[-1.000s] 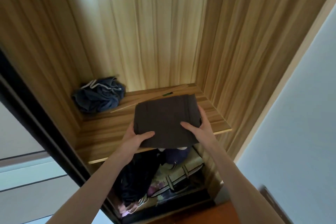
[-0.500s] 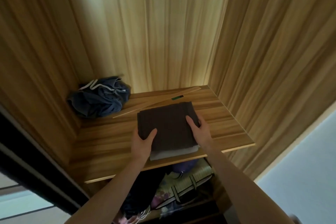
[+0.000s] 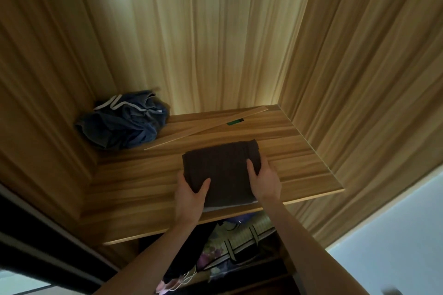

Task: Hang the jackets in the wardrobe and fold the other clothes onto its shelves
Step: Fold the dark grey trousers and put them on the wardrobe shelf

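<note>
Wooden shelf bears dark folded garment, no writing legible.

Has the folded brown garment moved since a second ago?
Yes. The folded brown garment went from overhanging the shelf front edge to lying farther in.

Dark brown folded garment, crumpled navy garment with white trim, striped wood-grain shelf.

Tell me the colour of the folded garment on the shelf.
Dark brown folded garment, clearest in the head view.
</note>
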